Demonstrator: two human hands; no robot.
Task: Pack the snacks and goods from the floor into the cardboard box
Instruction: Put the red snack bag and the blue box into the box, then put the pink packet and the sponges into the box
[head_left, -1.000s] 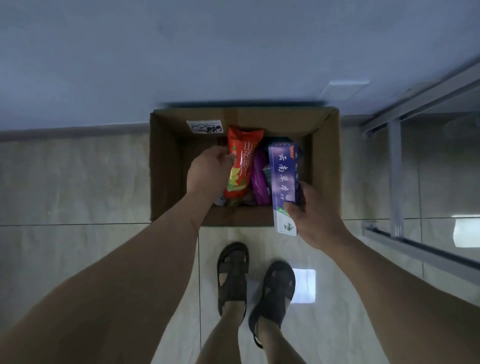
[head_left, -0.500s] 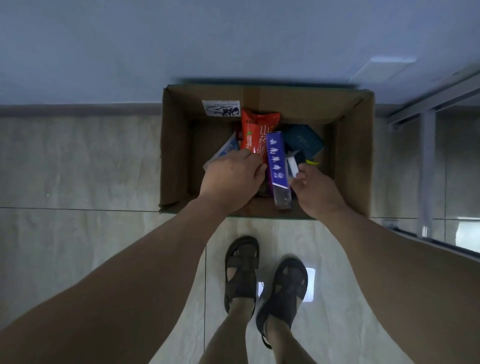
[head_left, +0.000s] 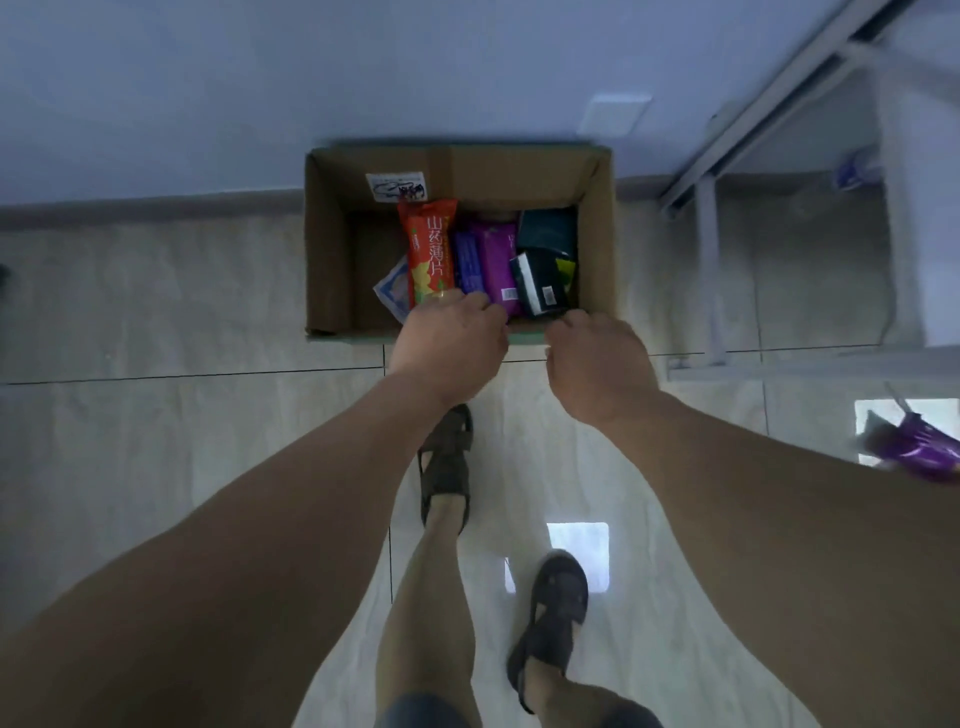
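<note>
Inside the cardboard box (head_left: 327, 260): orange snack bag (head_left: 430, 249), purple packs. Both hands, left hand (head_left: 451, 340) and right hand (head_left: 597, 364), loosely curled, empty (one purple packet (head_left: 919, 449) waits on floor, right).

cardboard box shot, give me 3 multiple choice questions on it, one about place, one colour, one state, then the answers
1. Where does the cardboard box stand?
A. on a table
B. on the floor against the wall
C. on a shelf

2. What colour is the snack bag with large white characters?
A. orange-red
B. green
C. white

3. What are the left hand and right hand holding?
A. a packet each
B. one box together
C. nothing

Answers: 1 B, tiles surround it and its far side meets the wall. 2 A, the wrapper is orange-red. 3 C, both hands sit at the near rim with no item in them.
</note>
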